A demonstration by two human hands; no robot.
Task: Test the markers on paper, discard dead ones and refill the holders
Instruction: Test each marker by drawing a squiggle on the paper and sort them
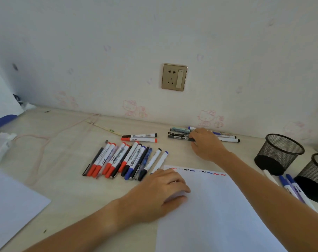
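Note:
A white sheet of paper (218, 211) lies in front of me with a row of red, black and blue squiggles along its top edge. My left hand (160, 191) rests flat on the paper's left edge, holding nothing. My right hand (206, 144) reaches to a small pile of markers by the wall (180, 134) and its fingers close on a black marker (180, 137). A fanned row of red, blue and black markers (125, 162) lies left of the paper. Two more markers (139, 137) lie behind that row.
Two black mesh holders (280, 153) (316, 179) stand at the right, with a few blue markers (292, 188) lying between them. A second sheet (12, 206) lies at the left. A pink cable (45, 137), crumpled tissue (3, 144) and a wall socket (174, 77) are behind.

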